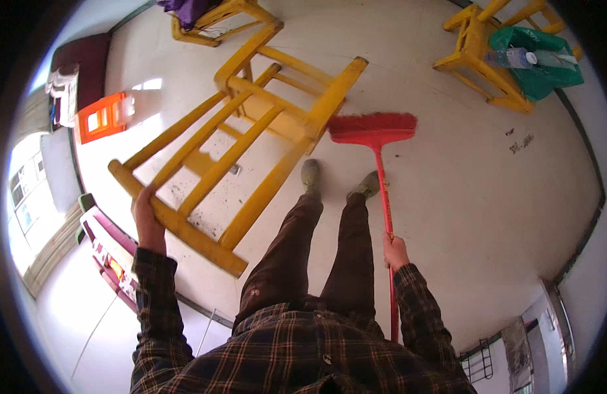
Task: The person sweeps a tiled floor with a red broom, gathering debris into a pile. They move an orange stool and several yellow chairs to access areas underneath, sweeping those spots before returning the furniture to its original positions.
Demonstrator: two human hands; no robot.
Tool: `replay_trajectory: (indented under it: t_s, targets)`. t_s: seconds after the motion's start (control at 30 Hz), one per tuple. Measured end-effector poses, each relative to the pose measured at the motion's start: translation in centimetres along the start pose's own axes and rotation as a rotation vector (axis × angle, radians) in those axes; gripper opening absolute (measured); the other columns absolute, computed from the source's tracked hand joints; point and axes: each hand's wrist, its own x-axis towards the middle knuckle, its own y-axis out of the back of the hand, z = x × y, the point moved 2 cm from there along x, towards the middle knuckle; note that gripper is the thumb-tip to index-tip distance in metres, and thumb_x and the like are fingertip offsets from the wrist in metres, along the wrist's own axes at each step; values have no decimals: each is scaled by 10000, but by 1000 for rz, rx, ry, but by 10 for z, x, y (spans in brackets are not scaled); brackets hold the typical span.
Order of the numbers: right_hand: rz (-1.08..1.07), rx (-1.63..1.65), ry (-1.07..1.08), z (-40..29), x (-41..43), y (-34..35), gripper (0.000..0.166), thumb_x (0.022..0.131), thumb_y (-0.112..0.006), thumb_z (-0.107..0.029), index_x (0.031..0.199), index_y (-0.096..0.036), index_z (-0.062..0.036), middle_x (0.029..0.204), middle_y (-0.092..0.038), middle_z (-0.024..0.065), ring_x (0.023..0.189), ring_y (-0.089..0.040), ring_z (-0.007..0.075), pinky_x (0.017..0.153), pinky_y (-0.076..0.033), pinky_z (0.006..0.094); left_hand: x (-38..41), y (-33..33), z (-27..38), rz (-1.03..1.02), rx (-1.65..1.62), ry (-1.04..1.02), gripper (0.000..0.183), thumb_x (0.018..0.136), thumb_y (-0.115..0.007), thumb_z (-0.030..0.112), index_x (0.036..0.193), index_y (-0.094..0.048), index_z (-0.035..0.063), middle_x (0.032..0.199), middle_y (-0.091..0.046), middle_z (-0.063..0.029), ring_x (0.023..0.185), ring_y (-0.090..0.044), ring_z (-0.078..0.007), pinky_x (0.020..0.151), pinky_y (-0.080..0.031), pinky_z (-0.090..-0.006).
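Note:
My left hand [148, 219] grips the top rail of a yellow wooden chair [252, 182], whose slatted back leans toward me. The chair is tilted, and whether its legs touch the floor I cannot tell. In my right hand [396, 251] is the red handle [384, 197] of a broom. Its red bristle head [375, 127] lies on the floor ahead of my feet, close to the chair's right side. Dark bits of debris [205, 224] lie on the pale floor, seen beneath and between the chair's slats.
Another yellow chair [466, 59] at upper right bears a green plastic bag [554, 81] and a plastic bottle [515, 58]. Purple cloth [188, 12] rests on a yellow chair at the top. An orange stool [89, 133] and a sofa [111, 224] stand left. More debris [522, 143] lies right.

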Motion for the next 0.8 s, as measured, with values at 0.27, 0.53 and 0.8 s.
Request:
replay_trajectory:
  t_s: [0.27,0.53,0.8]
  targets:
    - [218,-427,128,91,23,77,442,849,-471,-370,681,-502,38,500,-496,135,389,-508,243,370,-393,366,-3,-140,122,-222,-283,-188,182,816,-481,137,915,-541,-4,859,-543,-90,792,-554,-161,670,-462,-270]
    - [282,-43,77,85,-3,141,415,860,-455,-353,664,-473,12,468,-414,65,338,-443,194,309,-358,338,6,-213,180,-157,-214,-211,214,738,-581,156,863,-509,-2,793,-534,-112,630,-544,-218,530,-451,-351]
    - [385,-117,90,104,-15,155,436,873,-436,-368,747,-502,44,595,-513,122,435,-514,224,351,-388,350,30,-162,152,-434,-56,-176,137,760,-510,196,807,-502,68,779,-509,-69,679,-537,-175,619,-467,-320]
